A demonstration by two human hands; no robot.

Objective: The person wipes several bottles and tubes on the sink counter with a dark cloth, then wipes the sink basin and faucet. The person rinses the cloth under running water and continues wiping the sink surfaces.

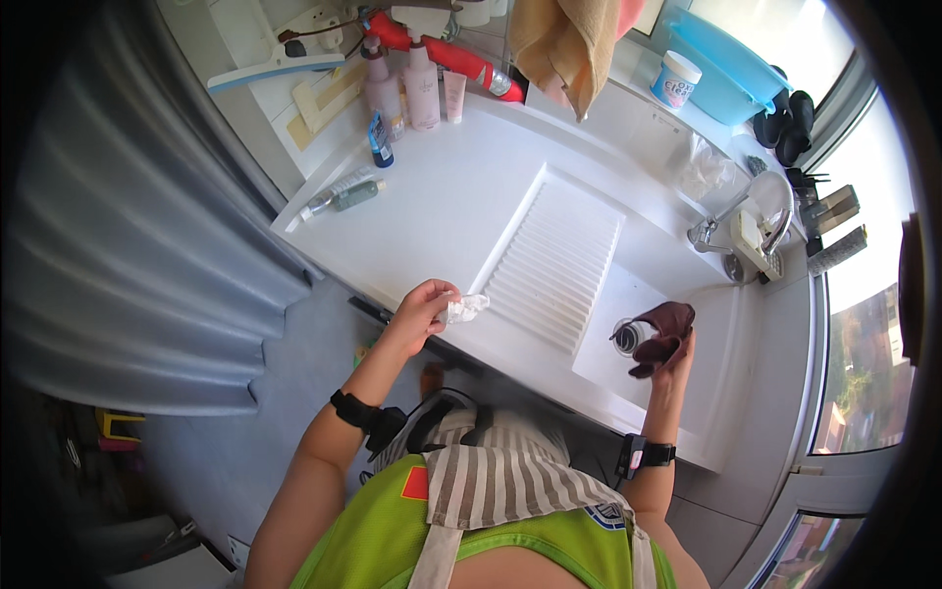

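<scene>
While the left hand (424, 312) pinches a crumpled white wad (467, 308) at the worktop's (432, 216) front edge, the right hand (677, 365) grips a maroon cloth (665, 330) over the sink basin (610, 378), by the drain (625, 339) — ribbed washboard (554, 265) between them. Green-tinted bottle (360, 194) near left corner — pump bottle (422, 93) at back edge.

A maroon cloth (669, 326) hides part of the right hand (675, 366) and apparently the drain (625, 338), while the top edge crops a tan towel (559, 54).
</scene>
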